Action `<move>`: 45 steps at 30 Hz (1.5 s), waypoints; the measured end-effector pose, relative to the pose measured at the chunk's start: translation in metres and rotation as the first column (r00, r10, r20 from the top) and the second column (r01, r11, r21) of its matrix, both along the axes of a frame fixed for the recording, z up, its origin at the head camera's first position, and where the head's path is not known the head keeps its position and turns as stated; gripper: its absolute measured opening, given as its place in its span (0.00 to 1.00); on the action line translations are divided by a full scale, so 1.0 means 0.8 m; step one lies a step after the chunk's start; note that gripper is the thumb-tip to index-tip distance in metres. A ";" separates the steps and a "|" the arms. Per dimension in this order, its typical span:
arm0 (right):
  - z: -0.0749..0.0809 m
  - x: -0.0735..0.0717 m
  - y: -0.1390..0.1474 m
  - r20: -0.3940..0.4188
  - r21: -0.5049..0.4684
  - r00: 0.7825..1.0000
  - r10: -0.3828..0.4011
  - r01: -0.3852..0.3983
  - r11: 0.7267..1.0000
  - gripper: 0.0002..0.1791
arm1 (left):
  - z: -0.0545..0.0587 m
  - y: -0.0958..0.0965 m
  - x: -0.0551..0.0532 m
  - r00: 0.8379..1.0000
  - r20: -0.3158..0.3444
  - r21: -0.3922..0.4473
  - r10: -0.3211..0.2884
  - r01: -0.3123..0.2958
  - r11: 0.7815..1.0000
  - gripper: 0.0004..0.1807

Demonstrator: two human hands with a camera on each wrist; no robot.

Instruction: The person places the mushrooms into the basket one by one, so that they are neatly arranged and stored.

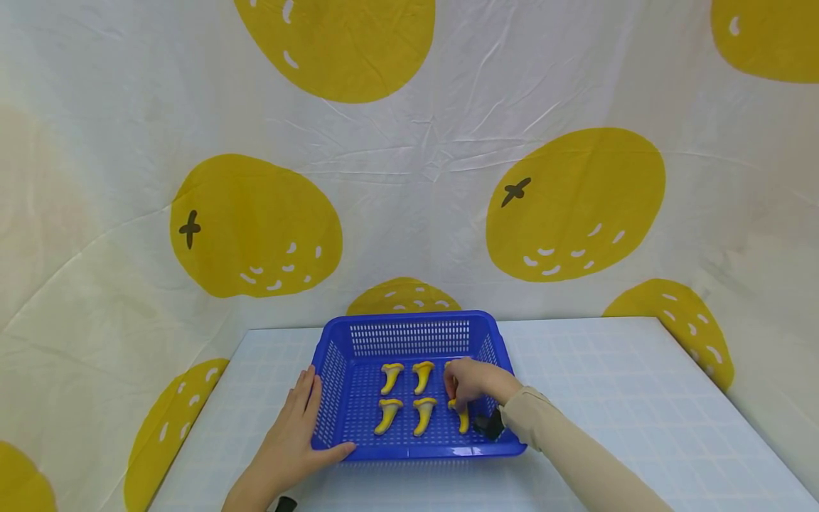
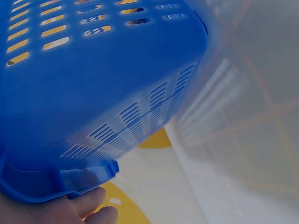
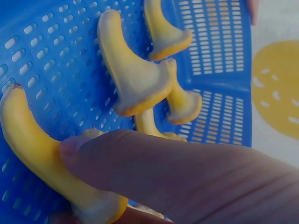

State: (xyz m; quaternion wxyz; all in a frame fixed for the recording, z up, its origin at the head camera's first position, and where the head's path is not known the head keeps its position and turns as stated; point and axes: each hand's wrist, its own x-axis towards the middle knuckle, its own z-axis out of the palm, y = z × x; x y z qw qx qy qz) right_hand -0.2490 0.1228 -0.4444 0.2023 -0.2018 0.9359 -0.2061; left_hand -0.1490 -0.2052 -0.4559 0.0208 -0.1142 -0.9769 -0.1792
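A blue plastic basket (image 1: pixel 409 452) holds several yellow, mushroom-shaped pieces with curved stems and flared caps, laid in rows. My right hand (image 1: pixel 471 378) reaches inside at the right and pinches a yellow mushroom (image 3: pixel 35 135). The right wrist view has the thumb pressed along its stem near the cap; the other fingers are mostly hidden. Just beside it lies another mushroom (image 3: pixel 131 74). My left hand (image 1: pixel 291 434) rests against the basket's left rim, fingers straight and thumb on the front edge. Fingertips (image 2: pixel 103 217) touch the rim in the left wrist view.
The basket stands on a pale checked tabletop (image 1: pixel 595 384). Behind it hangs a white cloth (image 1: pixel 409 213) printed with large yellow fruit. A black wrist device (image 1: pixel 489 424) sits at the right wrist, over the basket's front right corner.
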 end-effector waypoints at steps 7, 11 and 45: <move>0.000 -0.001 0.001 0.023 -0.004 1.000 -0.017 0.018 1.000 0.12 | 0.004 0.001 0.001 1.000 -0.003 0.019 -0.004 0.004 1.000 0.70; 0.001 0.000 0.002 0.039 -0.017 0.999 -0.034 0.034 0.999 0.12 | 0.003 0.002 0.001 1.000 0.004 0.006 0.001 -0.001 1.000 0.70; 0.091 0.028 0.089 -0.476 -0.314 0.858 -0.191 0.037 0.949 0.12 | 0.036 -0.006 -0.016 0.997 -0.007 -0.139 -0.083 0.081 0.987 0.69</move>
